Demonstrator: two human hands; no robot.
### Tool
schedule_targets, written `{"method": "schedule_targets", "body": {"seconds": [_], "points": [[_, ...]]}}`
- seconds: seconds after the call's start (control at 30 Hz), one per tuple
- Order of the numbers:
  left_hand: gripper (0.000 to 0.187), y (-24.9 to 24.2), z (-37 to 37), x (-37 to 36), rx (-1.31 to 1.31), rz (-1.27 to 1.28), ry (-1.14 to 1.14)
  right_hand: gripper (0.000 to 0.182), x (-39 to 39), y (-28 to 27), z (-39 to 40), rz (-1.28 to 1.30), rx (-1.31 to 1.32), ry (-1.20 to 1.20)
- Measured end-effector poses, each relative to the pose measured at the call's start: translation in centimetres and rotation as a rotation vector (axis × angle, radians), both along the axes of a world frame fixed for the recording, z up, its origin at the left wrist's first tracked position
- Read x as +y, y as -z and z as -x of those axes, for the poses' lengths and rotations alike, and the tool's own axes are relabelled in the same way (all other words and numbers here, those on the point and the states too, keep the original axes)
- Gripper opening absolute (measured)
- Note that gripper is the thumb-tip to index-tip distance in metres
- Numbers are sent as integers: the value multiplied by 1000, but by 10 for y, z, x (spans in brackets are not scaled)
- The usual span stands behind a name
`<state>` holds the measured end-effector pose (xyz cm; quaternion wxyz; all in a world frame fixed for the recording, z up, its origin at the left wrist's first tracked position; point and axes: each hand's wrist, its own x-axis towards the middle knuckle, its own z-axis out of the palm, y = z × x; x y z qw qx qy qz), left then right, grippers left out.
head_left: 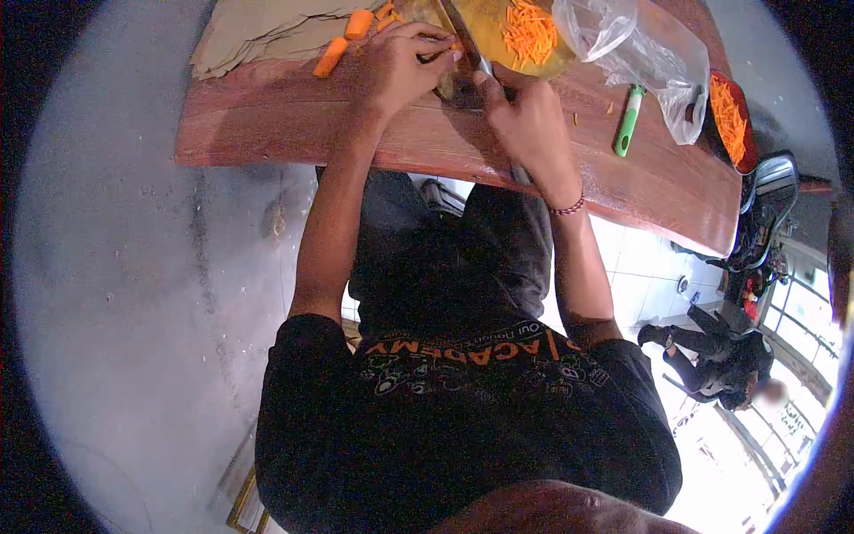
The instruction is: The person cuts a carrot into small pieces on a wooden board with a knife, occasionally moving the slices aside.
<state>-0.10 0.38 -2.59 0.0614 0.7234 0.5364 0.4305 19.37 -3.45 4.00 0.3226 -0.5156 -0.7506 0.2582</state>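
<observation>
Over at the near edge of the reddish wooden desk (267, 120), the left hand (405, 69) has its fingers bent in, pinching a small carrot bit (456, 44) right beside the blade, though the fingers hide most of it; the right hand (527, 111) is wrapped firmly around the handle of a knife (466, 36), blade angled up and away; a round yellowish board (487, 25) sits just past the blade with a heap of carrot shreds (529, 34) on it; a few chunky carrot pieces (358, 24) lie left of the left hand, by some brown cardboard (258, 36); off to the right, a clear plastic bag (654, 58) slumps near a green-handled tool (629, 122), and a red container (751, 153) holds more shredded carrot (729, 120)
</observation>
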Motion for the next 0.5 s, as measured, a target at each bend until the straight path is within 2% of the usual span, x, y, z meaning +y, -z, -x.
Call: {"method": "schedule_targets", "body": {"seconds": [0.13,0.23,0.3,0.43,0.5], "points": [[21,4,-1,-1,38,12,-39,34,16,-3,2,84,-4,-25],[23,-2,-3,-2,-119,117,-11,34,27,-3,7,-15,51,-71],[24,-11,-3,-7,9,69,-45,33,26,-14,8,259,79,22],[24,1,0,-2,-18,-10,-16,34,12,-27,1,227,114,11],[24,0,0,-3,-18,8,-6,34,8,-39,1,456,54,0]]}}
